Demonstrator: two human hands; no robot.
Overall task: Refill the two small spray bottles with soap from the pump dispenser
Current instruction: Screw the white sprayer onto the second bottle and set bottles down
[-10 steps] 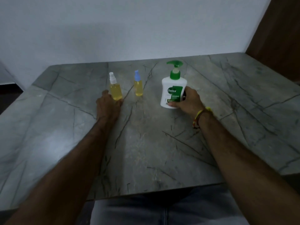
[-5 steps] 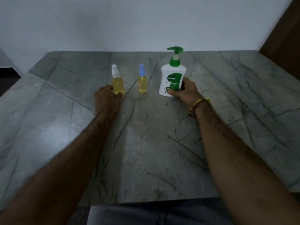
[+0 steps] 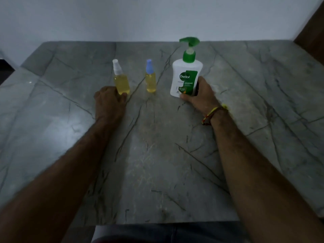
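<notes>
Two small clear spray bottles holding yellow liquid stand upright on the grey marble table (image 3: pixel 157 163). One has a white cap (image 3: pixel 121 81), the other a blue cap (image 3: pixel 150 79). My left hand (image 3: pixel 110 102) is curled at the base of the white-capped bottle, with the thumb across its lower front. To the right stands a white pump dispenser (image 3: pixel 184 78) with a green label and a green pump head, which looks blurred. My right hand (image 3: pixel 201 95) grips its lower right side, and a yellow-red thread is tied round that wrist.
A pale wall runs behind the table's far edge. A brown wooden panel (image 3: pixel 313 30) stands at the far right corner. The table's near edge (image 3: pixel 157 222) lies just above my lap.
The view has shifted, so everything sits slightly differently in frame. Both hands stay on the same bottles. The dispenser's pump head now looks blurred.
</notes>
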